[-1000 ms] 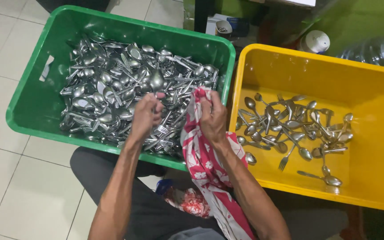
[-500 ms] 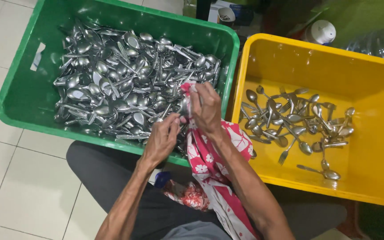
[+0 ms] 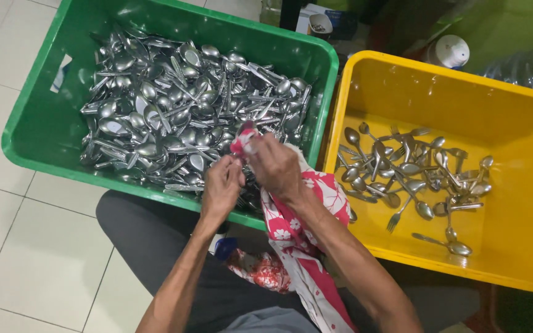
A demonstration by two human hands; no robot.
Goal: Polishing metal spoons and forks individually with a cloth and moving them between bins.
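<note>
Over the near rim of the green crate [image 3: 44,142] heaped with spoons, the right hand [image 3: 277,166] is gripping a bunched red-and-white floral cloth [image 3: 297,240] while the left hand [image 3: 222,188] is pinching a utensil against it, beside the yellow crate [image 3: 525,123] holding fewer pieces.

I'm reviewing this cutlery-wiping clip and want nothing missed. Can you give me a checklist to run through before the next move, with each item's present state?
1. Red floral cloth in the right hand: ok, bunched in its grip.
2. Left hand on the piece being wiped: cannot tell, the cloth and fingers hide it.
3. Green crate stocked with spoons: ok, piled high.
4. Yellow crate has room: ok, loose cutlery covers only part of its floor.
5. Cloth clear of the crates: not ok, it drapes over the green crate's near rim.
</note>
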